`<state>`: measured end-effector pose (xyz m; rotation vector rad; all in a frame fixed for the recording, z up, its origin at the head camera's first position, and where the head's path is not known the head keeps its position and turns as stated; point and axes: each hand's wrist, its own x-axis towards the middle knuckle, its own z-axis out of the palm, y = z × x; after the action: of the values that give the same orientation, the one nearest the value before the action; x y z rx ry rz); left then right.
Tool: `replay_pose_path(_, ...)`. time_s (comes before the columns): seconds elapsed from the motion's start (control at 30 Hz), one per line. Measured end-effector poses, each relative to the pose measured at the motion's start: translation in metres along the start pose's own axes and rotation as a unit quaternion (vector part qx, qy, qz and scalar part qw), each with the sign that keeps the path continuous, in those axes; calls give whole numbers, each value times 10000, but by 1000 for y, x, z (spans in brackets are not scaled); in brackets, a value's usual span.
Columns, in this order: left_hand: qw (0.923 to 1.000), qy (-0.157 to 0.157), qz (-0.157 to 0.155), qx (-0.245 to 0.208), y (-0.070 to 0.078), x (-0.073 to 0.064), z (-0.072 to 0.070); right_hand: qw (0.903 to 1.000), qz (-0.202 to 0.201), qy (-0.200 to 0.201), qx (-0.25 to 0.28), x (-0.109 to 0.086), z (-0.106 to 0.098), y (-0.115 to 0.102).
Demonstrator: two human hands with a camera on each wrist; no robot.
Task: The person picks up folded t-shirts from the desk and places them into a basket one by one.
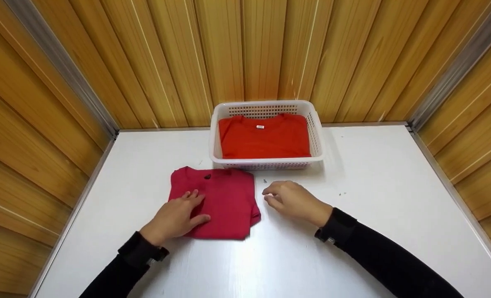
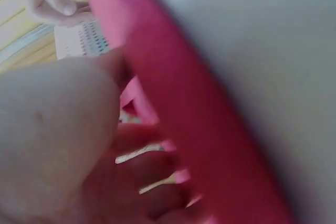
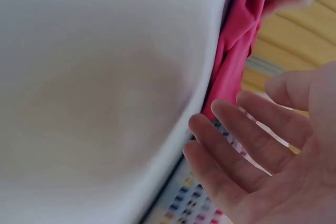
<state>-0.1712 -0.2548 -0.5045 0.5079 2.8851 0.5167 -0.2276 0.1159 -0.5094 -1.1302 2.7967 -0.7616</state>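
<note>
A folded crimson T-shirt (image 1: 225, 207) lies on the white table in the head view, a small dark mark near its neckline. My left hand (image 1: 179, 215) rests on its left part, fingers spread over the cloth. In the left wrist view those fingers (image 2: 152, 177) lie against the crimson fabric. To the right of the shirt my right hand (image 1: 295, 200) is held over the table, fingers loosely bent, with nothing in it. The right wrist view shows the same hand (image 3: 262, 150) with its fingers apart, close to the shirt's edge (image 3: 236, 51).
Behind the crimson shirt stands a white plastic basket (image 1: 266, 160) with a folded orange-red T-shirt (image 1: 266, 138) inside, a white label at its collar. Wood-look panels (image 1: 262, 49) wall the table (image 1: 374, 231) at the back and both sides. Tiny scraps (image 1: 342, 194) dot the tabletop.
</note>
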Motion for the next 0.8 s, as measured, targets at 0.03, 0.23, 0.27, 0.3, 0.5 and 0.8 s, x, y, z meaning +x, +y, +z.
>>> replay_pose_path(0.03, 9999, -2, 17, -168, -5, 1, -7, 10000, -47, 1, -52, 3, 0, -5)
replay_pose_path(0.23, 9993, 120, 23, -356, -51, 9, -36, 9990, -220, -266, -272, 27, 6, -35)
replay_pose_path(0.27, 9995, 43, -5, -320, -56, 11, -36, 9985, -175, -368, -359, 31, 8, -38)
replay_pose_path(0.3, 9995, -28, -61, -304, -60, 12, -34, 9977, -125, -480, -468, 35, 12, -41)
replay_pose_path(0.5, 9994, -84, -338, 33, -61, 7, -15, 9868, -188, -1020, -1244, 46, 46, -42)
replay_pose_path(0.8, 9977, -22, -220, 639, -38, 10, -15, 9850, -241, -1200, -1215, 42, 30, -26)
